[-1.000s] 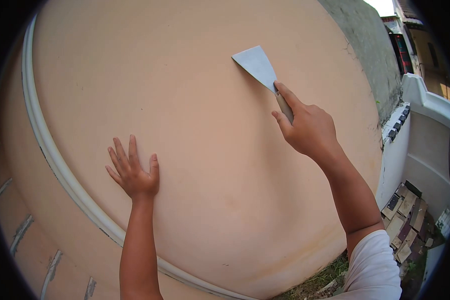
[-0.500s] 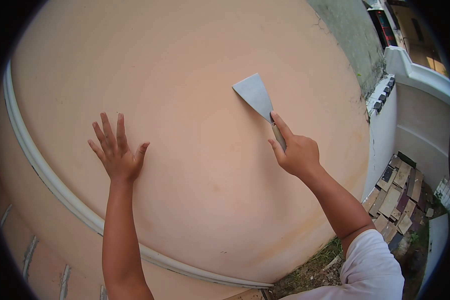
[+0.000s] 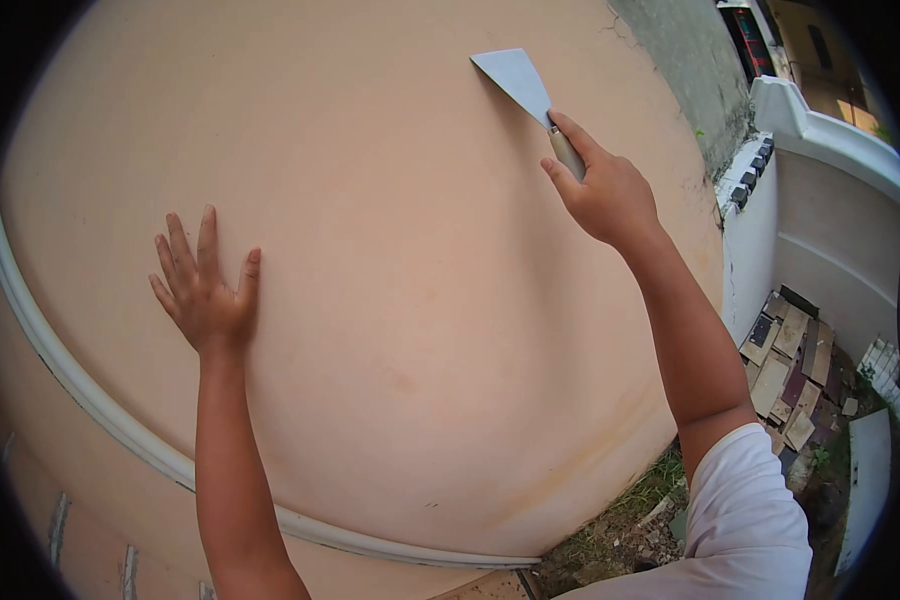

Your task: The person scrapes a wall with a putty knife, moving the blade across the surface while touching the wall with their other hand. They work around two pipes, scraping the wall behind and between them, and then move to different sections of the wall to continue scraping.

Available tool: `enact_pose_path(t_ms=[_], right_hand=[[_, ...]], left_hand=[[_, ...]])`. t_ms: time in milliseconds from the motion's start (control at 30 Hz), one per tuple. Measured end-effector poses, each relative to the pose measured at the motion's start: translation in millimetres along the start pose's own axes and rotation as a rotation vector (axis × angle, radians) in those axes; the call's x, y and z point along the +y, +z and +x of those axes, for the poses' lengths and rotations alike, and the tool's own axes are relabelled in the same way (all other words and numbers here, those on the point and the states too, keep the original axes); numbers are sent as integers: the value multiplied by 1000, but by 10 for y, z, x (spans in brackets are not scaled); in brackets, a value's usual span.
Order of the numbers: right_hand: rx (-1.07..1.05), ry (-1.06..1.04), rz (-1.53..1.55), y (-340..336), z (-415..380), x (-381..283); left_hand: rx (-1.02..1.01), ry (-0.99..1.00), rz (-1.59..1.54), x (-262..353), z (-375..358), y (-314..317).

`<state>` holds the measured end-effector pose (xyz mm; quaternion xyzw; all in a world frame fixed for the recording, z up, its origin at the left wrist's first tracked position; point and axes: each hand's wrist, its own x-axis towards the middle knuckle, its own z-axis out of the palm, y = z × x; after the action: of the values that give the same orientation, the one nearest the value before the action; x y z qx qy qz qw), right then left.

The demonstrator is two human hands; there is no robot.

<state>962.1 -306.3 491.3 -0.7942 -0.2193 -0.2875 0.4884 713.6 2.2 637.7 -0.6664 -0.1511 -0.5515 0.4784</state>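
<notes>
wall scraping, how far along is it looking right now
Done: the peach wall around the hands looks smooth and even, with no flakes or patches showing. In hand: the right hand presses the scraper to the wall's upper part, while the left hand lies flat on it. Left: faint stains low on the wall near the white pipe; how much remains unscraped cannot be told.

Left hand (image 3: pixel 205 290): palm flat, fingers spread and pointing up, arm extended straight up from below. Right hand (image 3: pixel 605 190): raised high, arm reaching up-left, grip closed, index finger stretched forward, wrist roughly in line with the forearm. White sleeve at the shoulder.
</notes>
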Motion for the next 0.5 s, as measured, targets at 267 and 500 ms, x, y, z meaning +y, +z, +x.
enact_pose_path(t_ms=[267,500], right_hand=[[-132,103,72,820,-1653,968],[-182,90,95,858,-1775,943]], left_hand=[[10,-11,2,3,-24,12],[32,-12,-16,7,-14,15]])
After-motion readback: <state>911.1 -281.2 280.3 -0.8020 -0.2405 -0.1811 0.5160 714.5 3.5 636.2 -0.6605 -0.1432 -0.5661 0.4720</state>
